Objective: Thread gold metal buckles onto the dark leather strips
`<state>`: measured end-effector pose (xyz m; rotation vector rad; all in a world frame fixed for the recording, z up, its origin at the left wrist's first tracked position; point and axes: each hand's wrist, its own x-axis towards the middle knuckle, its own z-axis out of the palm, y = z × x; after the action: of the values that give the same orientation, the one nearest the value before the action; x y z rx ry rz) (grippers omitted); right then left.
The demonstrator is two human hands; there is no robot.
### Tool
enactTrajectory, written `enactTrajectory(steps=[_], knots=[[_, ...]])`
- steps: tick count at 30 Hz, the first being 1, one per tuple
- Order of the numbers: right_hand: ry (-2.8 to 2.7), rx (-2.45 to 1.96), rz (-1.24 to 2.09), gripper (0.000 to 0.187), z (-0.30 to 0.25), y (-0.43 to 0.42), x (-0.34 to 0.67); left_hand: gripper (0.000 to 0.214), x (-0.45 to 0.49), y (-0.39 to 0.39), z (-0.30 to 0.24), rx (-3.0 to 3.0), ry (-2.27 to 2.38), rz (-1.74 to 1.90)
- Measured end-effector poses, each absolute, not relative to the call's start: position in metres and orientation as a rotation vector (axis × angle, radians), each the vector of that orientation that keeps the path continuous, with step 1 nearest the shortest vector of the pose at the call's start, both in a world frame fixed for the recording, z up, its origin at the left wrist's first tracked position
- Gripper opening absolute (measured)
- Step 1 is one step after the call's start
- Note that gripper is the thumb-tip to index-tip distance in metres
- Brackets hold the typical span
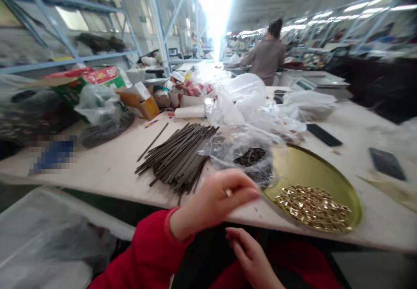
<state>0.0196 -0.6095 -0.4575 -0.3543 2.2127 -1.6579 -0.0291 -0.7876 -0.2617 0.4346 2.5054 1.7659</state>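
Note:
My left hand (216, 198), in a red sleeve, is raised over the table's front edge, thumb and fingers curled towards each other. Its fingertips are smeared by motion, and whatever they hold cannot be made out. Lower down, in front of the edge, my right hand (252, 256) has its thumb and fingers drawn together; nothing nameable shows in them. Behind my left hand lies a loose pile of dark flat strips (180, 154). A clear plastic bag of small dark pieces (252, 156) sits beside a round gold tray (301, 163) bearing a heap of small gold metal pieces (312, 206).
White plastic bags (244, 93) and a white roll (190, 112) lie further back. A yellow box (143, 102) and filled bags stand left. Two dark flat objects (324, 135) are on the right. A person (269, 57) stands beyond the table (107, 176).

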Motion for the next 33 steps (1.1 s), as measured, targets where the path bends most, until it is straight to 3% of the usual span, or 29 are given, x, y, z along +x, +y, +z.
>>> enactTrajectory(steps=[2,3,4,9,17,22,24,26,27,31,33], knots=[[2.216,-0.426,-1.635,0.026,-0.454,-0.603,0.016,0.030,-0.081,-0.806,-0.285,0.132,3.066,1.235],[2.219,-0.469,-1.615,0.027,-0.452,-0.600,0.013,0.029,-0.104,-0.818,-0.296,-0.082,3.222,0.828],[2.229,-0.509,-1.593,0.028,-0.450,-0.598,0.011,0.029,-0.124,-0.832,-0.305,-0.211,3.260,0.695],[2.283,-0.730,-1.486,0.030,-0.437,-0.592,0.004,0.023,-0.176,-0.889,-0.334,-0.439,3.138,0.408],[2.442,-1.080,-1.372,0.034,-0.416,-0.552,-0.028,0.021,-0.192,-0.893,-0.345,-0.541,3.107,0.128],[2.875,-0.541,-1.499,0.033,-0.391,-0.462,-0.098,0.034,-0.184,-0.881,-0.307,-0.533,3.297,-0.035],[2.913,-0.370,-1.570,0.033,-0.386,-0.437,-0.118,0.033,-0.170,-0.860,-0.288,-0.464,3.357,0.056],[2.829,-0.309,-1.650,0.035,-0.383,-0.431,-0.126,0.030,-0.146,-0.825,-0.276,-0.340,3.250,0.589],[2.717,-0.298,-1.717,0.039,-0.381,-0.434,-0.127,0.032,-0.132,-0.803,-0.275,-0.239,2.994,0.930],[1.990,-0.212,-2.037,0.061,-0.371,-0.465,-0.120,0.042,-0.071,-0.721,-0.291,-0.089,2.144,1.384],[1.800,-0.161,-2.052,0.061,-0.365,-0.477,-0.116,0.041,-0.048,-0.697,-0.303,-0.108,1.876,1.532]])
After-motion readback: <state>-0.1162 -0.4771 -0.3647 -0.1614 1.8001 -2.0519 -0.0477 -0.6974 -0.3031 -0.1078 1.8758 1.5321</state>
